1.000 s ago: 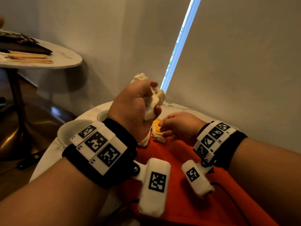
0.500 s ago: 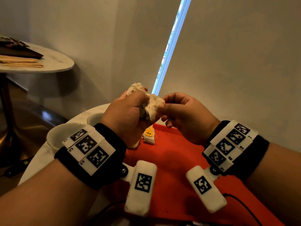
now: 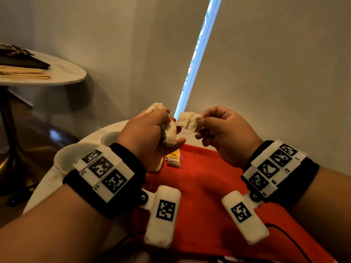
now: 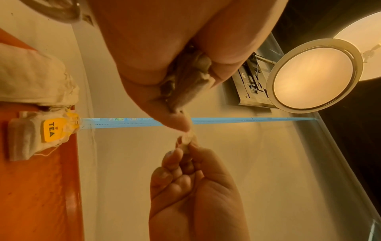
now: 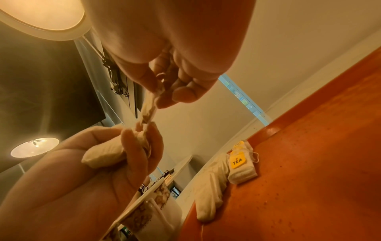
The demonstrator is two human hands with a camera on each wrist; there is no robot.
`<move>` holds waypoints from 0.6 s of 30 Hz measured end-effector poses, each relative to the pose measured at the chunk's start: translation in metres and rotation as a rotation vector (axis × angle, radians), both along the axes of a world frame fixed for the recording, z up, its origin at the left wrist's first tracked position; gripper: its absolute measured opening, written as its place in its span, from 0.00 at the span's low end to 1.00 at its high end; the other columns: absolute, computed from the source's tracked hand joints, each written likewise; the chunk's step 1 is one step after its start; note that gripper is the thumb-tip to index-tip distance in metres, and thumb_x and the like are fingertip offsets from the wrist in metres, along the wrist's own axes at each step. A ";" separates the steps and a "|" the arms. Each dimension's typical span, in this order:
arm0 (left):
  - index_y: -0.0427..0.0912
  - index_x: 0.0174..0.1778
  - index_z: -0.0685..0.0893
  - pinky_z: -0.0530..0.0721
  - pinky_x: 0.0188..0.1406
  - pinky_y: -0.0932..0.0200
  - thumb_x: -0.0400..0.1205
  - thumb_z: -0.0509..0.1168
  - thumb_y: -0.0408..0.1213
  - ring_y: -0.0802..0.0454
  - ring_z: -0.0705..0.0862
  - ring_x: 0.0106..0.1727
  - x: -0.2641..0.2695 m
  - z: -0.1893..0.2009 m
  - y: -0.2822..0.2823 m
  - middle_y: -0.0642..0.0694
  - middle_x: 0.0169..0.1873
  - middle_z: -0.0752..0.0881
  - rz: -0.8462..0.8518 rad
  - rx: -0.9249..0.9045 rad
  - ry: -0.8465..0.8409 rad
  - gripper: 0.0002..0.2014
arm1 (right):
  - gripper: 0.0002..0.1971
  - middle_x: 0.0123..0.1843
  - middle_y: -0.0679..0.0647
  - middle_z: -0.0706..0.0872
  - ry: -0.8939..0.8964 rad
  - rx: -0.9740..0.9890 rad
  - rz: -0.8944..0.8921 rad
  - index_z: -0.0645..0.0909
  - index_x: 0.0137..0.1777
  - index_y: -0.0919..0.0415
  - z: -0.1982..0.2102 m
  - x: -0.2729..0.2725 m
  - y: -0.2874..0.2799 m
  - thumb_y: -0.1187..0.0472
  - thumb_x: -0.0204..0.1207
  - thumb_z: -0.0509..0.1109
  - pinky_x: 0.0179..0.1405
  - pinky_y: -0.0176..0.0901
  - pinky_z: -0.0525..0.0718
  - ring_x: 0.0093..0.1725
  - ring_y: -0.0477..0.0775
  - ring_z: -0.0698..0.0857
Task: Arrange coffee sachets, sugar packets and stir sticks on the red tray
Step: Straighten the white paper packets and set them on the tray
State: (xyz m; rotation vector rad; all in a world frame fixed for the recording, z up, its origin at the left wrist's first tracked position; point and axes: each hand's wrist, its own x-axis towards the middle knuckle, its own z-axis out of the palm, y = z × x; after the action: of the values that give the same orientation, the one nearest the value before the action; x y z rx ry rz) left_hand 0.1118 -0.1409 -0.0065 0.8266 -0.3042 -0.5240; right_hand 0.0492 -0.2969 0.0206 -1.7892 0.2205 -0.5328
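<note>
My left hand (image 3: 148,130) is raised above the far left corner of the red tray (image 3: 209,186) and grips a bunch of white sachets (image 3: 170,135). Just right of it, my right hand (image 3: 210,123) pinches one white sachet (image 3: 189,121) at its edge, with a thin string hanging between the two. In the right wrist view that sachet (image 5: 148,107) stretches from the pinching fingers toward the bunch (image 5: 103,154). On the tray's far left corner lies a sachet with a yellow TEA tag (image 3: 173,158), and another white sachet (image 5: 208,187) lies beside it.
Two white cups (image 3: 64,162) (image 3: 110,137) stand on the round marble table left of the tray. A second round table (image 3: 62,73) at the far left carries wooden stir sticks (image 3: 24,73) and a dark tray. A wall and blind rise close behind.
My right hand rose from the tagged sachet on the tray to the bunch in my left hand, then drew one sachet off to the right.
</note>
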 end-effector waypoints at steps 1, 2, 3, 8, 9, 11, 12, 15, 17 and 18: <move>0.42 0.58 0.81 0.92 0.37 0.52 0.85 0.59 0.29 0.43 0.88 0.51 0.000 0.000 0.000 0.38 0.43 0.82 0.005 0.018 0.004 0.10 | 0.08 0.32 0.57 0.89 0.000 0.001 -0.011 0.79 0.45 0.62 0.000 0.000 0.000 0.75 0.80 0.66 0.25 0.43 0.77 0.29 0.55 0.85; 0.43 0.56 0.81 0.90 0.34 0.55 0.85 0.59 0.30 0.45 0.86 0.47 0.001 0.000 0.000 0.39 0.43 0.82 0.012 0.037 0.009 0.09 | 0.08 0.32 0.58 0.88 0.001 0.003 -0.020 0.80 0.46 0.62 0.000 -0.001 0.000 0.75 0.80 0.66 0.25 0.44 0.77 0.28 0.54 0.84; 0.43 0.55 0.82 0.86 0.30 0.58 0.85 0.59 0.30 0.47 0.84 0.44 0.001 0.000 0.001 0.40 0.43 0.81 0.018 0.053 0.019 0.08 | 0.08 0.32 0.58 0.88 0.000 0.007 -0.026 0.81 0.47 0.62 0.001 -0.001 0.000 0.75 0.80 0.66 0.26 0.44 0.78 0.28 0.54 0.84; 0.46 0.51 0.85 0.76 0.26 0.62 0.82 0.62 0.31 0.50 0.80 0.39 0.004 -0.003 0.003 0.43 0.44 0.82 0.071 0.113 0.018 0.08 | 0.08 0.29 0.56 0.83 -0.031 0.048 -0.061 0.81 0.52 0.62 0.001 -0.002 0.003 0.74 0.80 0.65 0.24 0.44 0.77 0.25 0.53 0.80; 0.46 0.50 0.85 0.75 0.26 0.62 0.82 0.64 0.31 0.50 0.79 0.39 0.003 -0.003 0.004 0.42 0.44 0.81 0.070 0.117 0.005 0.07 | 0.08 0.30 0.57 0.82 -0.035 0.061 -0.060 0.81 0.52 0.62 0.002 -0.002 0.004 0.74 0.81 0.65 0.23 0.44 0.76 0.24 0.53 0.79; 0.45 0.49 0.86 0.73 0.25 0.63 0.80 0.68 0.30 0.50 0.78 0.36 0.002 -0.003 0.003 0.42 0.41 0.80 0.055 0.145 -0.035 0.07 | 0.09 0.32 0.58 0.81 -0.027 0.092 -0.045 0.82 0.50 0.62 0.002 -0.002 0.006 0.75 0.81 0.65 0.23 0.43 0.76 0.25 0.52 0.79; 0.45 0.48 0.86 0.72 0.25 0.62 0.79 0.70 0.30 0.50 0.77 0.35 0.001 -0.004 0.002 0.42 0.40 0.79 0.040 0.167 -0.065 0.07 | 0.09 0.32 0.58 0.81 -0.019 0.111 -0.030 0.83 0.49 0.62 0.002 -0.003 0.007 0.75 0.80 0.65 0.23 0.43 0.77 0.25 0.52 0.79; 0.43 0.54 0.87 0.69 0.25 0.62 0.78 0.71 0.30 0.51 0.75 0.34 -0.002 -0.006 0.000 0.42 0.37 0.80 -0.033 0.263 -0.188 0.10 | 0.08 0.31 0.59 0.83 0.005 0.166 0.039 0.84 0.49 0.66 0.002 -0.003 0.012 0.75 0.80 0.64 0.24 0.42 0.78 0.26 0.53 0.81; 0.43 0.59 0.88 0.69 0.26 0.62 0.78 0.72 0.32 0.51 0.75 0.35 -0.002 -0.010 0.000 0.41 0.38 0.82 -0.079 0.315 -0.255 0.13 | 0.09 0.31 0.58 0.86 0.020 0.196 0.081 0.84 0.49 0.67 0.001 -0.003 0.016 0.75 0.81 0.62 0.25 0.42 0.78 0.26 0.52 0.82; 0.44 0.58 0.88 0.69 0.28 0.61 0.77 0.73 0.33 0.51 0.75 0.35 -0.002 -0.010 0.000 0.41 0.39 0.83 -0.083 0.335 -0.281 0.13 | 0.10 0.31 0.57 0.87 0.022 0.215 0.096 0.84 0.49 0.68 0.001 -0.003 0.017 0.74 0.81 0.60 0.25 0.41 0.79 0.26 0.52 0.83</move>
State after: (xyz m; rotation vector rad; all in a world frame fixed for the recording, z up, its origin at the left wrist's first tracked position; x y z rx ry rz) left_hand 0.1100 -0.1413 -0.0169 1.2209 -0.5190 -0.5443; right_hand 0.0463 -0.2795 0.0220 -1.5882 0.1981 -0.4049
